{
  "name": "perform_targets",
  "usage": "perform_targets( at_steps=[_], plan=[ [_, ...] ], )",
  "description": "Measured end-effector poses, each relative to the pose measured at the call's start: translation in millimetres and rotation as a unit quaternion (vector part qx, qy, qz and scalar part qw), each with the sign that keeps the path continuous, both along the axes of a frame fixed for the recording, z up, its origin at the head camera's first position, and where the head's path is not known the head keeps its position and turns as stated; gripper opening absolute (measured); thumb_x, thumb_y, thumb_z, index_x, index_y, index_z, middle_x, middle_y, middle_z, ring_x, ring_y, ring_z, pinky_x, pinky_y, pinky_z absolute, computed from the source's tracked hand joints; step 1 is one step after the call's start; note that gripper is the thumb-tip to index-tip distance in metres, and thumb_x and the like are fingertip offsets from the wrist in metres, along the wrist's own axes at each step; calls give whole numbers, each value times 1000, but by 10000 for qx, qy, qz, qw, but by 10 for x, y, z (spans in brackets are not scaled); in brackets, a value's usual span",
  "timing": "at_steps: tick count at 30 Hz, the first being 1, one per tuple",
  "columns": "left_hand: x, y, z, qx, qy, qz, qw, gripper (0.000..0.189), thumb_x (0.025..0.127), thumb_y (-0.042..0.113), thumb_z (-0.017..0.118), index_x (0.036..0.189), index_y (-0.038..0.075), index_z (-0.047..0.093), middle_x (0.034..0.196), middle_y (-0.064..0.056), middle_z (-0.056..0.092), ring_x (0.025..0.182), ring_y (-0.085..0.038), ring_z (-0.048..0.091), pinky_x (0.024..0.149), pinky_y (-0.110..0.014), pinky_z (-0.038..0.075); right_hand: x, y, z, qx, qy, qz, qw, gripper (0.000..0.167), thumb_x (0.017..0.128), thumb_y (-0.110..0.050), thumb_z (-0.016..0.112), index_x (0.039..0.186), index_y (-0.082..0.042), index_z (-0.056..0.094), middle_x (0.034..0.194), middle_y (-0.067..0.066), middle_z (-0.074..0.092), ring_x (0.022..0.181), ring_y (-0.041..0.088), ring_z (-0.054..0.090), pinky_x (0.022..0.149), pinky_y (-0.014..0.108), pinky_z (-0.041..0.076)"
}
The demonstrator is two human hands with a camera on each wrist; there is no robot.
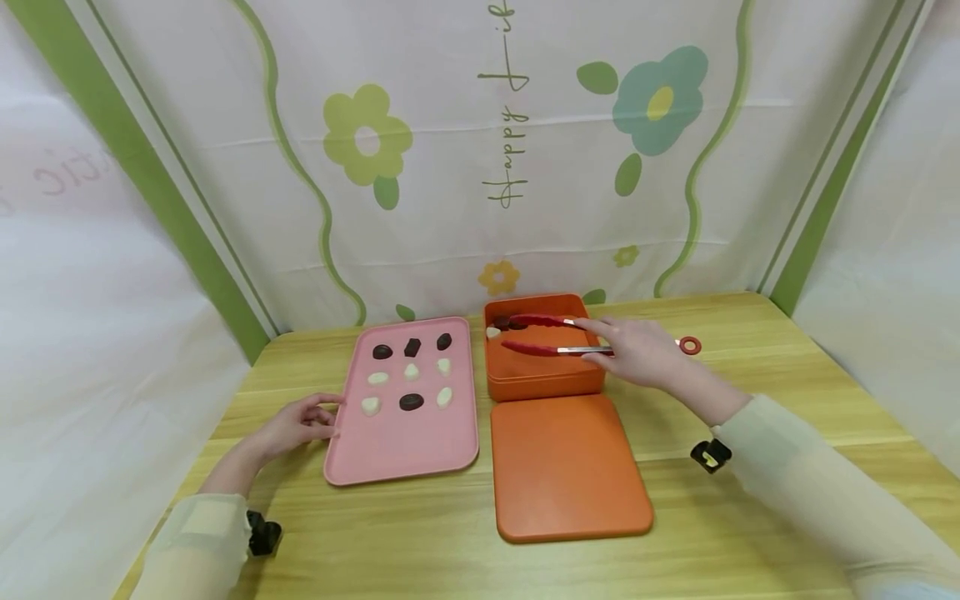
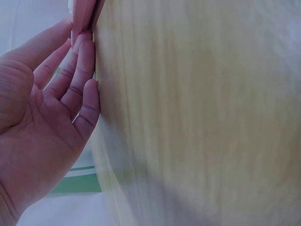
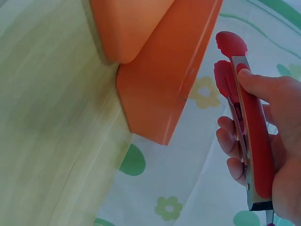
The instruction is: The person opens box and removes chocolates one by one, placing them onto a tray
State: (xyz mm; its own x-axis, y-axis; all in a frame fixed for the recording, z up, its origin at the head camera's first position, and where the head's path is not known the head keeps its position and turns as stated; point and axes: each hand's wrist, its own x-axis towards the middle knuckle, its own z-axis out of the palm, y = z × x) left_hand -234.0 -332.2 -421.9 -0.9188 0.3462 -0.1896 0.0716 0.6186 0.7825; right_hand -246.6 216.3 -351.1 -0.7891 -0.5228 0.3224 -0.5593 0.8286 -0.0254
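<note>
My right hand (image 1: 637, 352) grips red-tipped metal tongs (image 1: 551, 350) above an orange box (image 1: 546, 387). The tongs' two arms stand apart, with nothing between their tips. Dark chocolates (image 1: 501, 323) and a white one (image 1: 492, 332) lie in the box's back left corner, partly behind the upper tip. To the left, a pink tray (image 1: 405, 450) bears several dark and white chocolates in rows, among them an oval dark one (image 1: 411, 402). My left hand (image 1: 300, 423) holds the tray's left edge, thumb at the rim and fingers beneath, as the left wrist view shows.
An orange lid (image 1: 570, 471) lies flat in front of the box, on the wooden table (image 1: 420, 533). Behind the table hangs a white cloth (image 1: 450, 183) with printed flowers, and more cloth closes off both sides.
</note>
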Motion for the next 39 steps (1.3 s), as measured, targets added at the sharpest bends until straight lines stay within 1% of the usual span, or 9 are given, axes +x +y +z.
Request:
perform_targets(
  at_steps=[4,10,11,15,17,22,26,34,39],
  plan=[
    [-2,-8,-5,-17,-33,27,10000,55,91,13,69,139,-1,45,97,-10,64,83,-22,53,69,-29,42,-106,13,-20,73,-19,1,10000,54,85,-34,75,133,-14,60,103,11,68,63,19,57,43,30,36],
    [7,-17,-18,-61,-80,86,9999,56,91,14,70,140,-1,45,97,-9,64,81,-21,53,67,-29,40,-256,-37,-22,268,-120,-19,9996,54,86,-34,74,134,-13,59,119,16,65,86,30,66,46,31,40],
    [9,-18,-19,-68,-82,93,9999,56,91,15,70,140,0,45,97,-9,64,81,-21,53,67,-28,40,-282,-51,-24,301,-134,-21,9995,54,86,-34,74,134,-13,59,117,16,65,84,29,66,46,31,40],
    [13,-18,-18,-60,-85,89,9999,56,91,15,69,139,0,45,97,-9,64,80,-21,53,66,-28,40,-381,-123,-35,463,-100,32,9989,54,86,-35,75,133,-14,60,96,10,65,65,23,59,44,31,37],
    [10,-18,-25,-49,-79,84,9999,55,91,14,69,139,0,46,97,-9,64,80,-20,53,66,-28,41,-429,-160,-50,545,-74,72,9985,54,85,-35,75,133,-14,60,93,10,65,63,22,56,44,31,36],
    [3,-15,-31,22,-30,39,10000,55,91,12,69,139,-2,45,97,-10,64,80,-20,53,67,-29,41,-522,-259,-83,681,-212,55,9974,54,85,-37,75,133,-16,60,99,12,67,75,26,62,46,33,40],
    [-7,-11,-20,3,-30,60,10000,55,91,13,69,139,-1,46,97,-10,64,82,-21,53,68,-29,41,-568,-338,-101,771,-359,60,9964,53,87,-36,74,134,-15,60,92,9,64,75,24,60,54,37,46],
    [3,24,6,10,-52,73,10000,55,91,13,69,139,-1,46,97,-10,65,81,-20,52,67,-29,40,-623,-418,-117,1137,-596,-46,9917,53,90,-38,70,136,-14,58,104,12,67,81,27,63,51,35,45],
    [8,33,25,104,-43,13,9999,54,92,11,68,139,-3,45,98,-12,65,81,-20,51,66,-28,40,-642,-433,-130,1237,-609,-5,9904,53,90,-36,70,137,-14,58,92,9,65,76,25,60,51,35,44]
  ],
)
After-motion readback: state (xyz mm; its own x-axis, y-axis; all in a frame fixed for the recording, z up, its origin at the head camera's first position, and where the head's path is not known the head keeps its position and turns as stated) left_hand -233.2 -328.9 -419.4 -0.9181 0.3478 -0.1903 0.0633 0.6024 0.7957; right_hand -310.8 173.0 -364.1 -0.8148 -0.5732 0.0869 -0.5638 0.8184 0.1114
